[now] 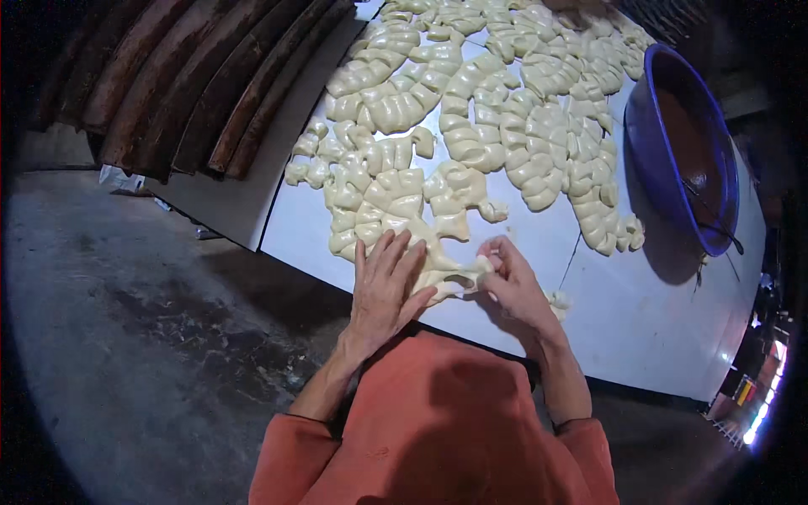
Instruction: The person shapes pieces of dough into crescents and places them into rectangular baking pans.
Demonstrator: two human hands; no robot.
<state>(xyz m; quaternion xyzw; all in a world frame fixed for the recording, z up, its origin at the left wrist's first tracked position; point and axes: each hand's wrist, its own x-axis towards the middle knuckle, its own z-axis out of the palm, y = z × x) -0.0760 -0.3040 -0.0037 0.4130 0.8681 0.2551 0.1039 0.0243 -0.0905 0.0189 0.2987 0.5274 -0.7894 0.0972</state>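
Pale, glossy dough (391, 198) in lumpy, partly separated pieces covers much of the white table (635, 316). Fingers stretched out, my left hand (385, 282) lies on the near end of this dough, by the table's front edge. My right hand (515, 282) pinches a strand of dough (459, 273) and holds it out taut to the right, with thin gaps showing in the stretched part. A small scrap of dough (558, 303) rests just right of my right wrist. My right fingertips are partly hidden by the dough and the hand itself.
A purple basin (635, 160) of brown contents stands at the table's right, with a thin dark handle (720, 229) leaning over its rim. Dark brown logs or curved slats (202, 84) are lined up at the upper left. Concrete floor (160, 353) lies left of the table.
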